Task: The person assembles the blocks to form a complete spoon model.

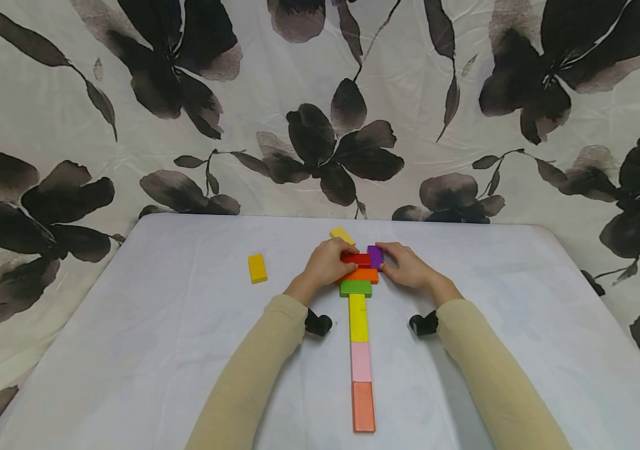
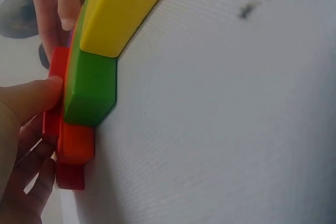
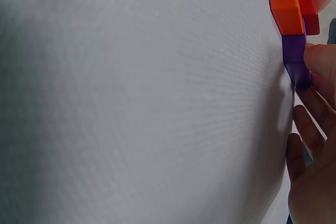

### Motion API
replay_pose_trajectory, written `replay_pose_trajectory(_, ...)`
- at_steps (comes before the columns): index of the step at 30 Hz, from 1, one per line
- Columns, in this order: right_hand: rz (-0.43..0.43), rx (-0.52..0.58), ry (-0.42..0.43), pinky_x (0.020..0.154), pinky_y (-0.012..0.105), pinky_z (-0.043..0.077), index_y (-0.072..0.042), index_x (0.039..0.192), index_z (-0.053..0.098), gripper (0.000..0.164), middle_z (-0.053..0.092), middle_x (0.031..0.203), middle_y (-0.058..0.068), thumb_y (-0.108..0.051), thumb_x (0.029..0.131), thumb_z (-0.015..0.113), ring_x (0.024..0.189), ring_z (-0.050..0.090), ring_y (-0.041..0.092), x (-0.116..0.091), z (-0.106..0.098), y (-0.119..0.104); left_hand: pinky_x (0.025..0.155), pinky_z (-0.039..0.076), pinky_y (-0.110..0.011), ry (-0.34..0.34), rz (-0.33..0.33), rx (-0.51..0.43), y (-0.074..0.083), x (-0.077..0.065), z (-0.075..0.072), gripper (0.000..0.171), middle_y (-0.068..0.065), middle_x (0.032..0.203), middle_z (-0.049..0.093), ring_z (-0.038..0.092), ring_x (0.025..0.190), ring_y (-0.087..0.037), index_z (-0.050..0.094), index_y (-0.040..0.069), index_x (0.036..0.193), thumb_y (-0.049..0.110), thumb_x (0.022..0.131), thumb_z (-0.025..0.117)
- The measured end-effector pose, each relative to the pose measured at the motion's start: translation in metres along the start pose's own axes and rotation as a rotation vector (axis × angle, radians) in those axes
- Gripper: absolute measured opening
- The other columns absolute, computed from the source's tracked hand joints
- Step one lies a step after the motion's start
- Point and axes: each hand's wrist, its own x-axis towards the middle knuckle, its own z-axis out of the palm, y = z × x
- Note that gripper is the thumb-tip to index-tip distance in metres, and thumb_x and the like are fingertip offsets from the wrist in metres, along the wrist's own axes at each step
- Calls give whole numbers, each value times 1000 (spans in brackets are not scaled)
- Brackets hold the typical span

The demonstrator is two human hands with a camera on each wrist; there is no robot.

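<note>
In the head view my left hand (image 1: 325, 264) pinches a red block (image 1: 360, 260) between thumb and fingers at the far end of a row of blocks. A second red block (image 2: 71, 177) shows low beneath those fingers in the left wrist view. My right hand (image 1: 410, 267) grips a purple block (image 1: 375, 256) at the red block's right end, its thumb on the near side. Just nearer lies an orange block (image 1: 366, 275), crosswise, then a green block (image 1: 356, 289). A yellow block (image 1: 342, 235) slants out beyond the left hand, its near end hidden.
Lengthwise below the green block run a long yellow block (image 1: 358, 317), a pink block (image 1: 360, 362) and a salmon block (image 1: 363, 406). A separate yellow block (image 1: 257, 269) lies to the left on the white tabletop (image 1: 185, 350). Behind the table's far edge hangs a flowered cloth (image 1: 275, 81).
</note>
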Motion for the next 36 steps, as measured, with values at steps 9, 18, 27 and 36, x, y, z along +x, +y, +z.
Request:
replay_pose_trajectory(9, 49, -16, -18, 109, 50, 23, -6, 141, 34, 54, 37, 141, 19, -19, 92, 52, 129, 33, 35, 5, 1, 2, 91, 45, -31, -29, 21, 43, 1, 1, -2, 30, -3, 110, 62, 53, 95, -17, 68, 15, 112, 24, 83, 68)
replay_pose_trajectory(18, 50, -13, -20, 109, 50, 24, -6, 141, 34, 55, 37, 141, 19, -19, 91, 53, 129, 34, 35, 4, 1, 1, 90, 45, -30, -60, 32, 75, 1, 2, -2, 29, -2, 110, 64, 52, 95, -16, 67, 15, 113, 24, 85, 66)
replay_pose_trajectory(27, 56, -2, -24, 109, 51, 24, -6, 141, 34, 55, 37, 141, 19, -18, 91, 53, 129, 33, 35, 4, 2, 2, 82, 46, -27, -59, 59, 113, 0, 1, -1, 28, -1, 99, 64, 51, 88, -16, 69, 13, 111, 23, 85, 66)
replay_pose_trajectory(36, 53, -11, -27, 108, 51, 24, -7, 141, 34, 55, 37, 141, 19, -20, 91, 53, 128, 34, 35, 4, 0, 2, 90, 47, -31, -12, 72, 63, 1, -2, -4, 31, -2, 115, 60, 55, 101, -18, 65, 15, 115, 24, 86, 65)
